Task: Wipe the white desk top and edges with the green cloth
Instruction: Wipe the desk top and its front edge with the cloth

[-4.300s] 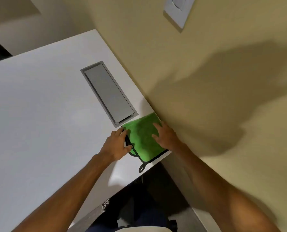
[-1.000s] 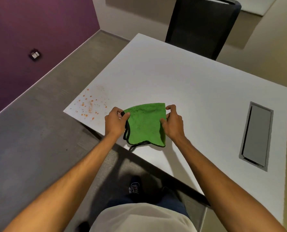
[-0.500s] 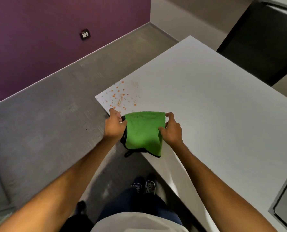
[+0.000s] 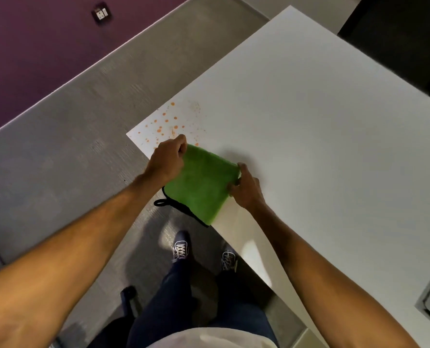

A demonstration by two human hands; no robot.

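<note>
Head view: both hands' fingers pinch the folded green cloth point(image 4: 200, 184), black-trimmed, overhanging the white desk point(image 4: 309, 121) edge.

No readable text, brand or number — neither on the green cloth point(image 4: 201, 187) nor on the white desk point(image 4: 309, 121).

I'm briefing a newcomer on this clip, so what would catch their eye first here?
The green cloth stands out most, held between the left hand and right hand at the near edge of the white desk. Just beyond it, orange spots speckle the desk's corner.
</note>
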